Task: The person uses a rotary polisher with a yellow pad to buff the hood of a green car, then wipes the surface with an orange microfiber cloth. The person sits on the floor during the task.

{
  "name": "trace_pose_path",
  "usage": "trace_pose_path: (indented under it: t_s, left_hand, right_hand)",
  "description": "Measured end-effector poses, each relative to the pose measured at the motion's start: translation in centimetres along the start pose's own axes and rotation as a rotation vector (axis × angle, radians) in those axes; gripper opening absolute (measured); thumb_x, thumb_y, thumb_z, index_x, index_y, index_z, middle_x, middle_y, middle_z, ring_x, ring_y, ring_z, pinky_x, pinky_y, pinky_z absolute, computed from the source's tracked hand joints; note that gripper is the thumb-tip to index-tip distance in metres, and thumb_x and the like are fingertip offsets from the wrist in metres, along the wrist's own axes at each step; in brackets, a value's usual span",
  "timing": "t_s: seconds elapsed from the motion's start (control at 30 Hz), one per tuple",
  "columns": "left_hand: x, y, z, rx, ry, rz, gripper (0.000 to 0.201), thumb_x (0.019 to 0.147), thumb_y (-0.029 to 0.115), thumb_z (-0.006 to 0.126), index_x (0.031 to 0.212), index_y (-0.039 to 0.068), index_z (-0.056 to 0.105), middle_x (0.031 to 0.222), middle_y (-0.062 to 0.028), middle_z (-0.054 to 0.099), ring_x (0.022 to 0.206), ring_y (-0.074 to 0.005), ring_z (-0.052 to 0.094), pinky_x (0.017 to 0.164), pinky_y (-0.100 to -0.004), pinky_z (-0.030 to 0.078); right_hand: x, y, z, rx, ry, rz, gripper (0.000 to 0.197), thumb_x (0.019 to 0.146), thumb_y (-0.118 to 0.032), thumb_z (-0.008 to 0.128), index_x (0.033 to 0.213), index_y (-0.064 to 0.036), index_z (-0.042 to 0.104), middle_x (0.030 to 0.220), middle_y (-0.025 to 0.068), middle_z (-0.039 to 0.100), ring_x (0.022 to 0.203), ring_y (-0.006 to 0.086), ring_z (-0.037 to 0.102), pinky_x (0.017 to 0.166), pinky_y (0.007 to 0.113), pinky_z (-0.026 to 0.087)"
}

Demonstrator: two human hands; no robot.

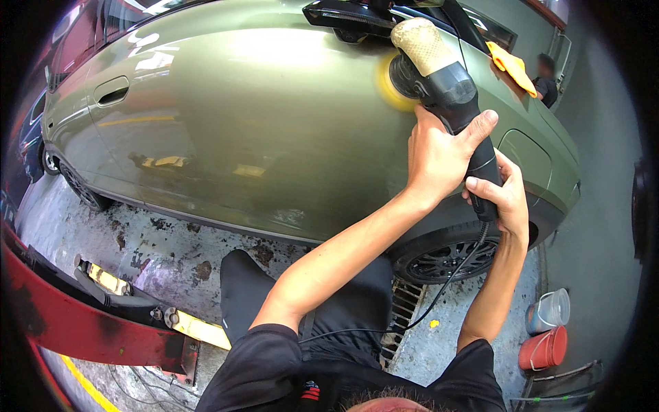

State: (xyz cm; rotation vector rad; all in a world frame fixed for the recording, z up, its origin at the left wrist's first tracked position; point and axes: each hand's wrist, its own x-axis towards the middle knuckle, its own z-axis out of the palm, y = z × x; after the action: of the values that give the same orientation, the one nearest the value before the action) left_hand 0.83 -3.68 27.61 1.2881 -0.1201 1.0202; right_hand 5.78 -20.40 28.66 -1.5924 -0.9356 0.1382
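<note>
Both my hands grip a black car polisher (449,93) with a light, patterned cover over its head. My left hand (439,152) is wrapped around the body just behind the head, its thumb lying along the top. Lower down, my right hand (504,192) closes around the rear of the handle, where the power cord (439,295) comes out. The yellow polishing pad (388,82) looks blurred and sits against the green car door (274,123), below the side mirror (350,20). Part of the pad is hidden behind the tool.
An orange cloth (511,67) lies on the car near the windshield. A front wheel (446,257) is beside my legs, above a floor grate (405,309). A red lift arm (96,329) stands at left. Two buckets (544,349) stand at right by the wall; another person (546,82) is beyond the car.
</note>
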Motion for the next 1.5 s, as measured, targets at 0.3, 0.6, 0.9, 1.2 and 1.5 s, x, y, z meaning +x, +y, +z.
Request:
trace_pose_path:
  t_s: [0.3,0.6,0.9,1.2,1.5]
  left_hand:
    - [0.3,-1.0,1.7,0.063,-0.113,-0.017,0.054,0.092,0.049,0.091,0.104,0.0,0.071,0.096,-0.0105,0.079,0.087,-0.0165,0.075,0.081,-0.0356,0.059]
    - [-2.1,-3.4,3.8,0.196,-0.273,-0.126,0.073,0.088,0.049,0.091,0.128,-0.004,0.061,0.109,-0.0158,0.077,0.099,-0.0254,0.075,0.091,-0.0407,0.06]
    - [-3.7,-6.3,5.8,0.046,-0.165,0.045,0.076,0.089,0.044,0.093,0.13,-0.006,0.054,0.106,-0.0198,0.078,0.093,-0.0296,0.079,0.084,-0.0424,0.061]
    - [4.1,-1.3,9.0,-0.08,-0.248,-0.016,0.048,0.092,0.049,0.088,0.097,0.003,0.075,0.085,-0.0026,0.073,0.076,-0.0115,0.069,0.072,-0.0304,0.055]
    - [6.2,2.4,6.6,-0.097,-0.302,-0.035,0.053,0.092,0.056,0.086,0.102,0.004,0.079,0.091,-0.0034,0.074,0.087,-0.0125,0.069,0.085,-0.0322,0.054]
  right_hand:
    - [-0.8,1.5,-1.6,0.03,0.059,-0.006,0.047,0.08,-0.011,0.09,0.121,0.0032,0.07,0.091,0.0056,0.073,0.072,0.0126,0.07,0.066,0.028,0.056]
    - [-4.8,7.9,-2.6,0.039,0.188,-0.047,0.041,0.084,-0.013,0.087,0.119,0.0007,0.071,0.092,0.0053,0.075,0.078,0.0132,0.07,0.073,0.03,0.056]
    - [-5.2,7.6,-4.8,0.003,0.136,-0.101,0.06,0.079,-0.012,0.095,0.132,0.0025,0.07,0.119,0.0052,0.075,0.109,0.0139,0.067,0.101,0.034,0.054]
    - [-1.1,-1.7,-6.0,-0.052,0.182,0.011,0.037,0.091,-0.03,0.09,0.109,-0.0041,0.071,0.086,0.0007,0.069,0.064,0.0081,0.066,0.058,0.025,0.054]
    - [1.6,-7.1,-6.1,-0.096,0.038,0.146,0.058,0.093,-0.052,0.086,0.113,-0.0001,0.067,0.086,0.0059,0.071,0.061,0.0097,0.07,0.051,0.023,0.058]
